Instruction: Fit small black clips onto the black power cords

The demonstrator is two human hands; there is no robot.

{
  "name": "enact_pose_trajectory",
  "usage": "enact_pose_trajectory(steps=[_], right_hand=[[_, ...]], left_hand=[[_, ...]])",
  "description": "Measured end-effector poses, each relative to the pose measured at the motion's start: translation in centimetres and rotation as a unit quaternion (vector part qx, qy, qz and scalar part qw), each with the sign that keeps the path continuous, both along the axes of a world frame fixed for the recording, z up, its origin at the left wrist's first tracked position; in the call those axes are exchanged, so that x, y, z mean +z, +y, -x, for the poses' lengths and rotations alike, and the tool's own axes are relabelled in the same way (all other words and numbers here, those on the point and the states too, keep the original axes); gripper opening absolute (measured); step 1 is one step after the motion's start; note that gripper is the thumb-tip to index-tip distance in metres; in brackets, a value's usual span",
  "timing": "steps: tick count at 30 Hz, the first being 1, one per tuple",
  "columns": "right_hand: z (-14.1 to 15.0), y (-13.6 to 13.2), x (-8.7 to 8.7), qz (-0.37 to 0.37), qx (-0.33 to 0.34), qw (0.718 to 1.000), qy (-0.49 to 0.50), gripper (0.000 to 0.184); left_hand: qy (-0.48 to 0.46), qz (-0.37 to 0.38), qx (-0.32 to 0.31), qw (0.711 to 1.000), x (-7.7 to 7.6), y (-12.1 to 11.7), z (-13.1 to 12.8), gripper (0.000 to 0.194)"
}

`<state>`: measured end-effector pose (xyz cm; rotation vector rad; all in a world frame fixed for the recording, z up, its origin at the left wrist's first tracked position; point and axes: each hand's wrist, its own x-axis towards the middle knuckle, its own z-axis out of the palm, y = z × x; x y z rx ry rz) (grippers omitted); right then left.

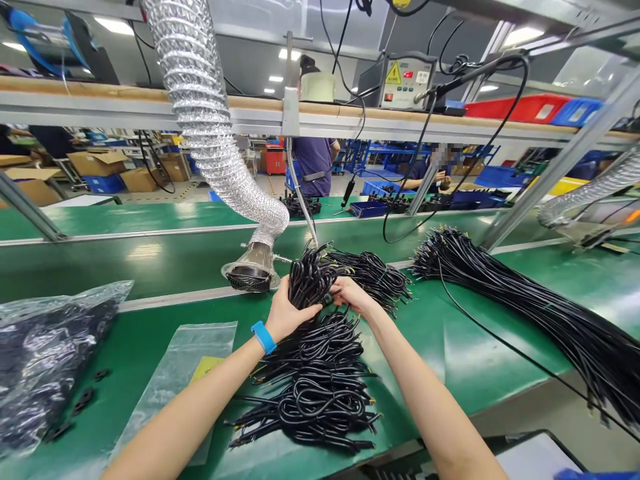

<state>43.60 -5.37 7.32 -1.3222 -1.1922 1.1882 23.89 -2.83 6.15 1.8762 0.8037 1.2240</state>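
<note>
My left hand (290, 310), with a blue band at the wrist, is wrapped round a looped bundle of black cables (311, 277) held up off the bench. At the bundle's right side my right hand (350, 295) is closed, its fingertips bent in by the cables; what they pinch is hidden. Below both hands lie several coiled black cable bundles (320, 400), stacked toward me with stripped ends sticking out. Another pile of cable bundles (377, 277) lies just behind my right hand.
Long straight black cables (520, 300) spread across the right. A silver duct (200, 113) ends in a fume hood (253, 267) beyond my left hand. At left lie a bag of black parts (45, 360), loose black clips (83, 400) and a clear zip bag (175, 373). People work behind.
</note>
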Motion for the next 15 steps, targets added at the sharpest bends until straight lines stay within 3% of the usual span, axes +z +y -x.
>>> enact_pose_trajectory(steps=[4,7,15], right_hand=[[1.0,-0.1,1.4,-0.062,-0.010,0.998,-0.024,0.036],[1.3,-0.3,2.0,-0.091,-0.022,0.995,-0.040,0.041],[0.6,-0.7,1.6,-0.107,-0.044,0.989,-0.089,0.046]], left_hand=[[-0.054,0.039,-0.039,0.997,1.9,0.8,-0.8,0.059],[-0.077,0.077,-0.067,0.992,2.5,1.6,-0.9,0.060],[-0.151,0.245,-0.188,0.939,1.6,2.9,-0.6,0.055]])
